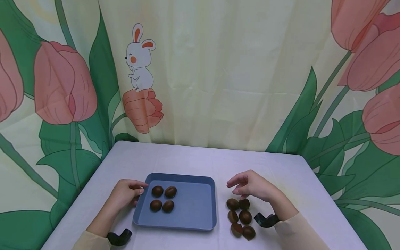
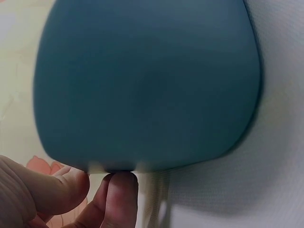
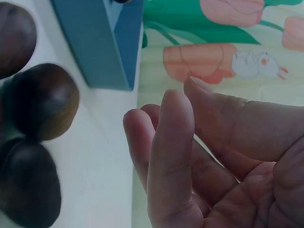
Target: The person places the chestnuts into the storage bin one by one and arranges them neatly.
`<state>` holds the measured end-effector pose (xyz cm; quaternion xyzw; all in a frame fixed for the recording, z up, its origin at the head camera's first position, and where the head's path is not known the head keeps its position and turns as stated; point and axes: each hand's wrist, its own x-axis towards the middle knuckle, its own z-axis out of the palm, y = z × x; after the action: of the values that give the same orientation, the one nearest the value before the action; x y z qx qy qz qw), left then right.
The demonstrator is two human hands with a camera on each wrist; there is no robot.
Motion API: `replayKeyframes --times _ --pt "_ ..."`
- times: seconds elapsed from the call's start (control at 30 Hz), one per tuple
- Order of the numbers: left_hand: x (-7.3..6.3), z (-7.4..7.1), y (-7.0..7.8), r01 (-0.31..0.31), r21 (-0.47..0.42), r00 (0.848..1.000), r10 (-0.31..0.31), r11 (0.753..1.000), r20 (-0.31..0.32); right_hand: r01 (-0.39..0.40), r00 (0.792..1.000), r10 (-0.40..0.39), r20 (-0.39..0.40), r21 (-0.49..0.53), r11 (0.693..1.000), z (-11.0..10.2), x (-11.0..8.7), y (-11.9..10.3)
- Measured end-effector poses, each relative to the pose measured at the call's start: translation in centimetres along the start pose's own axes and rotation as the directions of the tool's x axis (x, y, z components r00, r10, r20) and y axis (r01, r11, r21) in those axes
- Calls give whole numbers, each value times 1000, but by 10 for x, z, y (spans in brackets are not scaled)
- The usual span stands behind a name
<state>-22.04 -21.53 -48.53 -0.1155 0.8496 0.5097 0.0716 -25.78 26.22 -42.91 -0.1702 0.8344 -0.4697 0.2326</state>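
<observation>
My left hand (image 1: pixel 123 194) holds the left rim of a blue-grey tray (image 1: pixel 193 201), its thumb and fingertips right at the edge. In the left wrist view the tray's outer wall (image 2: pixel 147 90) fills much of the picture, above the thumb (image 2: pixel 71 190). Inside the tray, on its left half, brown chestnuts (image 1: pixel 157 191) lie in two rows of two. Over the table right of the tray is my right hand (image 1: pixel 253 185), fingers loosely bent and nothing between them. Just below it several more chestnuts (image 1: pixel 245 217) lie close together in pairs.
A white cloth covers the table (image 1: pixel 175 156). Behind it hangs a curtain (image 1: pixel 218 76) printed with tulips and a rabbit. Black devices are strapped to the left wrist (image 1: pixel 120 238) and the right wrist (image 1: pixel 266 220).
</observation>
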Motion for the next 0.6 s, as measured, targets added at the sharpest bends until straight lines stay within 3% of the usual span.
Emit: replayKeyframes --times 0.6 --pt "-1 0 1 19 -3 1000 -19 1000 2 -96 993 95 -73 -14 995 -10 -23 46"
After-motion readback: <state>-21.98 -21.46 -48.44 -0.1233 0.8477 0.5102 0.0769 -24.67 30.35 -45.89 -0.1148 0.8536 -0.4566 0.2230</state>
